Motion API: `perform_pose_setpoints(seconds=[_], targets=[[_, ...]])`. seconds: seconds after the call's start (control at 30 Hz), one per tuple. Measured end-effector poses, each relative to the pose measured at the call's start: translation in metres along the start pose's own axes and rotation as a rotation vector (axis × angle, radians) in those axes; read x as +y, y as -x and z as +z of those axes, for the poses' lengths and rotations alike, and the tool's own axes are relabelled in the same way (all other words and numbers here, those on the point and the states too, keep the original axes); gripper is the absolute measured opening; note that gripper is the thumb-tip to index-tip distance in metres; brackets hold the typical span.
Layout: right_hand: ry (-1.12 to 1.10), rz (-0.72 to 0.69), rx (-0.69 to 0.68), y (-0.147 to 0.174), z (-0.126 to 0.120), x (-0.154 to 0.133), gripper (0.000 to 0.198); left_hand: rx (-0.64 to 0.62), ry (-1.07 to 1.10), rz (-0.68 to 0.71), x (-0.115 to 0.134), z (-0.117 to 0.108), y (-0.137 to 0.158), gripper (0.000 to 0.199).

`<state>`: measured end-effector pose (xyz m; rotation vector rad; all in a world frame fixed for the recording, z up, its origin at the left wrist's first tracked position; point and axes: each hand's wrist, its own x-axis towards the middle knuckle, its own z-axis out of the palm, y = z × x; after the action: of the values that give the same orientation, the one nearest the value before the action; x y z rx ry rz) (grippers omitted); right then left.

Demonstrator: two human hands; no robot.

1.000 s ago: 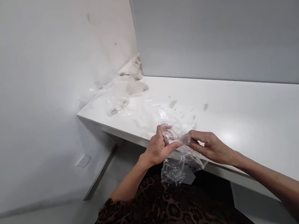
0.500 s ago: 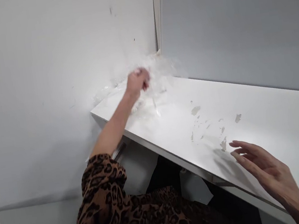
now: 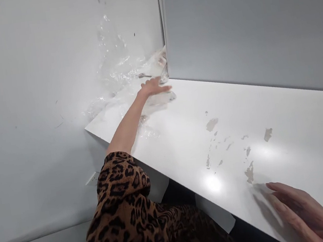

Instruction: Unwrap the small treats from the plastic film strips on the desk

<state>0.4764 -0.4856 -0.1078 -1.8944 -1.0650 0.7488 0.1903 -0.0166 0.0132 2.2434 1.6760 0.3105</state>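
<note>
My left hand [image 3: 154,86] reaches to the far left corner of the white tabletop [image 3: 188,141]. Its thumb points right, its fingers are apart, and it rests on or just over crumpled clear plastic film [image 3: 121,72]. Part of the film hides under the palm and wrist. A small grey, thin-handled item [image 3: 144,75] lies just beyond the knuckles; its kind is unclear. At lower right, my right hand [image 3: 308,212] hovers by the table's near side with loosely bent fingers apart and nothing in them.
A white wall [image 3: 23,76] stands at the left and a grey panel [image 3: 250,24] along the back edge. Grey worn patches [image 3: 249,172] mark the tabletop. A wall socket [image 3: 92,179] sits below the table's left end.
The left hand has come down from above the table to the corner, its fingers now spread. The film lies spread in the corner and up the wall. The right hand has shifted lower in view.
</note>
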Motion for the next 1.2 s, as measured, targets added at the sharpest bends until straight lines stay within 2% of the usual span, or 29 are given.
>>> perform_pose_setpoints(seconds=[0.03, 0.07, 0.13, 0.2, 0.3, 0.43, 0.5, 0.63, 0.7, 0.77, 0.8, 0.87, 0.93, 1.03, 1.13, 1.2], targets=[[0.007, -0.016, 0.001, -0.001, 0.0, 0.001, 0.033, -0.127, -0.17, 0.026, -0.001, 0.004, 0.012, 0.1], [0.013, -0.027, -0.001, -0.002, 0.001, 0.002, 0.032, -0.202, -0.297, 0.046, -0.003, 0.005, 0.022, 0.108], [0.01, -0.051, -0.002, -0.003, 0.001, 0.001, 0.031, -0.247, -0.444, 0.057, -0.007, 0.005, 0.039, 0.116], [0.014, -0.072, -0.001, -0.003, 0.001, -0.005, 0.03, -0.218, -0.451, 0.027, -0.01, 0.006, 0.05, 0.106], [0.049, -0.087, -0.023, -0.003, 0.0, -0.014, 0.027, -0.106, -0.344, 0.007, -0.009, 0.016, 0.052, 0.069], [0.06, -0.145, -0.024, -0.007, 0.0, -0.014, 0.027, 0.103, -0.392, 0.184, 0.005, 0.038, 0.041, 0.06], [0.022, -0.192, -0.011, -0.009, 0.001, -0.011, 0.032, 0.101, -0.396, 0.259, 0.015, 0.046, 0.037, 0.052], [-0.055, -0.242, -0.018, -0.012, 0.003, -0.009, 0.039, 0.12, -0.332, 0.287, 0.043, 0.053, 0.04, 0.032], [-0.106, -0.233, -0.02, -0.013, 0.003, -0.01, 0.037, 0.185, -0.141, 0.296, 0.065, 0.054, 0.05, 0.027], [-0.2, -0.207, -0.001, -0.016, 0.003, -0.013, 0.037, 0.217, 0.248, 0.289, 0.091, 0.057, 0.068, 0.023], [-0.26, -0.189, 0.016, -0.019, 0.004, -0.016, 0.037, 0.19, 0.487, 0.28, 0.104, 0.059, 0.08, 0.023], [-0.401, -0.168, 0.059, -0.028, 0.005, -0.022, 0.039, 0.035, 0.93, 0.244, 0.129, 0.067, 0.108, 0.023], [-0.545, -0.174, 0.083, -0.039, 0.006, -0.03, 0.042, -0.175, 1.25, 0.175, 0.148, 0.078, 0.138, 0.024], [-0.68, -0.169, -0.003, -0.058, 0.004, -0.044, 0.046, -0.404, 1.482, 0.062, 0.167, 0.099, 0.175, 0.027], [-0.697, -0.152, -0.16, -0.07, -0.001, -0.052, 0.052, -0.535, 1.568, 0.04, 0.177, 0.123, 0.2, 0.027], [-0.697, -0.148, -0.203, -0.072, -0.004, -0.05, 0.054, -0.598, 1.603, 0.061, 0.181, 0.136, 0.21, 0.026]])
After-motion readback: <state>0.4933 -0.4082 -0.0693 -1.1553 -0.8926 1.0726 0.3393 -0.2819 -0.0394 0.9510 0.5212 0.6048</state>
